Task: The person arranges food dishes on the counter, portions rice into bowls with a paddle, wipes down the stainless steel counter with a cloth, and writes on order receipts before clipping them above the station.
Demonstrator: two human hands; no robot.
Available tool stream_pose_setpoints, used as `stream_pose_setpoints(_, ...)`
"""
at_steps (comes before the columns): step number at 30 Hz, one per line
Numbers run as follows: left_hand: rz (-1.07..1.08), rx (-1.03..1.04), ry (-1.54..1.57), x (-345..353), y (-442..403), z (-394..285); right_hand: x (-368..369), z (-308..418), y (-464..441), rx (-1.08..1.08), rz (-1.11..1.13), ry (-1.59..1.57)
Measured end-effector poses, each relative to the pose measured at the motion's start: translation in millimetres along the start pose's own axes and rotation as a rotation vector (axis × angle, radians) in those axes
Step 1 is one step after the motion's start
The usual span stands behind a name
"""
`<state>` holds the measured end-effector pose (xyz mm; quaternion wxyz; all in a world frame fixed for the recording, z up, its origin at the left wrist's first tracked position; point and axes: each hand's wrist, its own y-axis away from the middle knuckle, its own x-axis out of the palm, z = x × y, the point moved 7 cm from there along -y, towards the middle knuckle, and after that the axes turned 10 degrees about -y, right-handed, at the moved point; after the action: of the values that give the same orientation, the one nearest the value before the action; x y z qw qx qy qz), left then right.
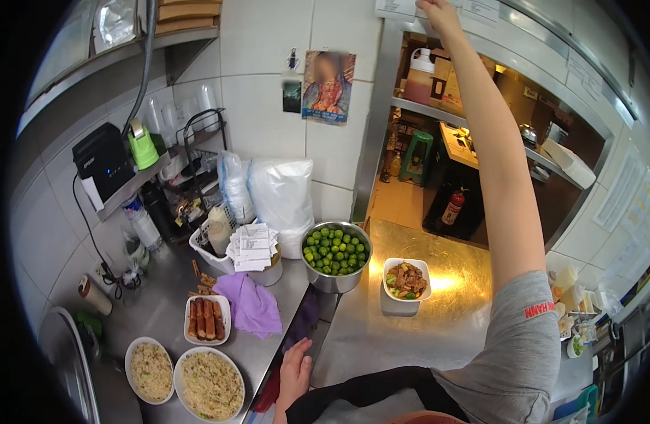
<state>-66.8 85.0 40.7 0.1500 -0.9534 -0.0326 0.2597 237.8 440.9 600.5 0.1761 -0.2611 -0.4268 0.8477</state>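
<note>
My right hand (438, 13) is raised at the top edge, its fingers bent at a paper slip (397, 7) above the pass-through window; what the fingertips hold is too small to tell. Low in the middle, my left hand (294, 369) hangs beside the counter edge, fingers extended and nothing in them. Nearest to it are a purple cloth (249, 302) and a white dish of brown rolls (205, 319). Two bowls of fried rice (210, 385) (151, 370) stand at the lower left. A square bowl of meat and vegetables (406, 280) sits on the right counter.
A steel pot of green limes (335, 258) stands between the counters. Behind the left counter are stacked receipts (253, 247), a plastic bag (281, 201) and a black printer (104, 162). The window's steel frame (374, 134) rises behind the right counter (438, 339).
</note>
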Motion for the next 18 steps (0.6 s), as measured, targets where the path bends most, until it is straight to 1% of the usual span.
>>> stream_pose_setpoints(2, -0.02, 0.017, -0.028, -2, 2, 0, 30, -24, -16, 0.118, 0.076, -0.405)
stream_pose_setpoints(3, -0.034, 0.017, -0.051, -6, 3, -1, 31, -15, 6, 0.28, -0.051, -0.469)
stream_pose_setpoints(4, -0.045, 0.021, -0.063, -6, 6, 4, 50, -50, -16, 0.448, 0.012, -0.654)
stream_pose_setpoints(5, -0.077, 0.01, -0.062, -8, 8, 5, 61, -52, -24, 0.33, 0.145, -0.697)
stream_pose_setpoints(6, -0.138, 0.026, -0.099, -13, 12, 2, 69, -7, 45, 0.351, 0.127, -0.686)
stream_pose_setpoints(7, -0.204, -0.025, -0.021, -18, 16, 5, 85, 20, 95, 0.211, 0.143, -0.698)
stream_pose_setpoints(8, -0.308, -0.109, 0.053, -23, 22, 7, 96, 74, 180, 0.075, 0.211, -0.718)
stream_pose_setpoints(9, -0.246, -0.297, 0.13, -20, 31, 19, 138, -16, 161, 0.062, 0.602, -0.836)
stream_pose_setpoints(10, -0.188, -0.472, 0.216, -18, 44, 33, 148, 38, 272, 0.133, 0.655, -0.867)
stream_pose_setpoints(11, -0.092, -0.568, 0.2, -22, 52, 38, 153, 54, 354, 0.232, 0.828, -0.851)
stream_pose_setpoints(12, 0.016, -0.658, 0.194, -23, 63, 41, 165, 43, 426, 0.356, 0.989, -0.816)
stream_pose_setpoints(13, -0.017, -0.587, 0.301, -19, 72, 52, 166, 46, 493, 0.511, 1.089, -0.85)
stream_pose_setpoints(14, -0.057, -0.503, 0.403, -14, 81, 62, 168, 45, 552, 0.71, 1.188, -0.882)
stream_pose_setpoints(15, -0.104, -0.425, 0.407, -16, 89, 58, 170, 46, 601, 0.731, 1.294, -1.033)
stream_pose_setpoints(16, -0.187, -0.508, 0.616, -14, 100, 62, 173, 50, 639, 0.72, 1.369, -1.109)
stream_pose_setpoints(18, -0.457, -0.499, 0.951, -23, 113, 53, 181, 54, 703, 0.959, 1.487, -1.169)
